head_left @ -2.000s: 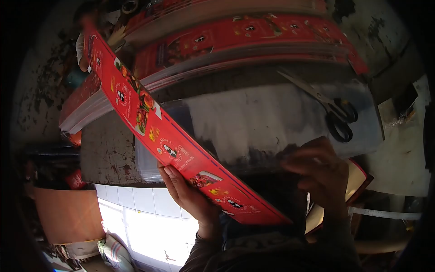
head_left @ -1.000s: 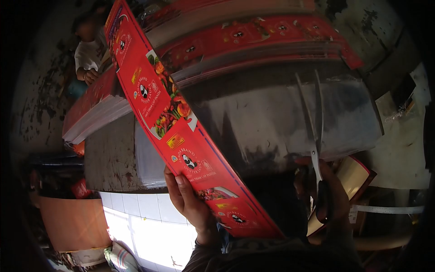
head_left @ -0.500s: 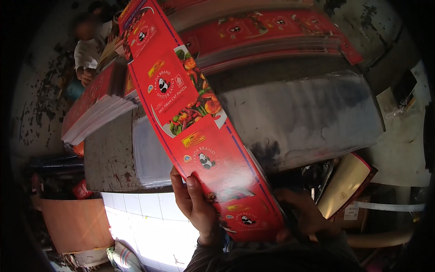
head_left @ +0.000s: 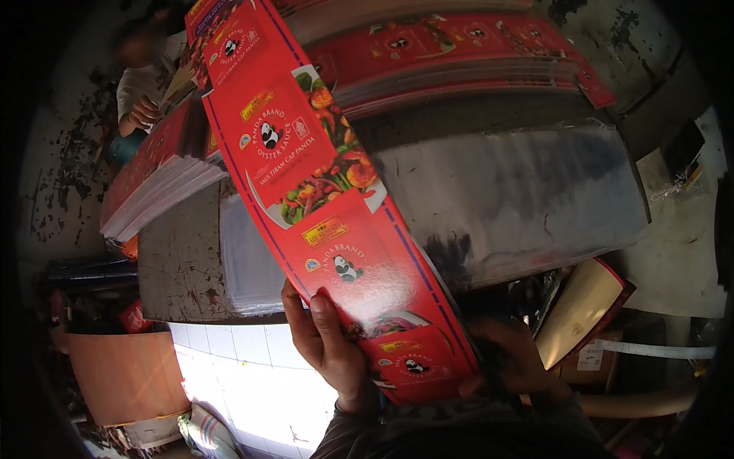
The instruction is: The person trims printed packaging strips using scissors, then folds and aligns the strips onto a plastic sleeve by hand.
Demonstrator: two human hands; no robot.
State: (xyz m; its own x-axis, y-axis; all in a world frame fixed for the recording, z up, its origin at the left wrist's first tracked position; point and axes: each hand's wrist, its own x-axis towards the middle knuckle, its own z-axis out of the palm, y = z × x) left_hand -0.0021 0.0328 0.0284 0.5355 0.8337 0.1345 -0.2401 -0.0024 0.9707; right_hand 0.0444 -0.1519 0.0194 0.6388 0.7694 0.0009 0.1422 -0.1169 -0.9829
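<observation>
Long red printed sheet [head_left: 344,237], held up at a slant in front of the wearer, its near end low by the body and its far end crossing over the dark bench [head_left: 180,268]. The left hand [head_left: 336,356] pinches the left edge in its lower part, thumb flat on the printed face, fingers bent at the edge. The right hand [head_left: 516,356], in shadow, sits at the near right edge; I cannot tell how far its fingers are spread or whether it grips anything.

For sound handling, I judge that the pinch should be firm but flat, since so long a strip looks apt to bow or crease at the thumb. I would carry the far end level and let the right hand steady the near edge without pressing a dent into it.

The face repeats a panda emblem, white lettering and yellow labels, with pictures of food between; a dark broken line follows the right edge, and glare whitens the lower middle.

Beyond it on the bench lies a wide layer of clear plastic [head_left: 520,191]; farther back, a stack of similar red sheets [head_left: 459,42]; at the left, a fanned pile [head_left: 153,172], near which another person's hand [head_left: 143,112] shows.
</observation>
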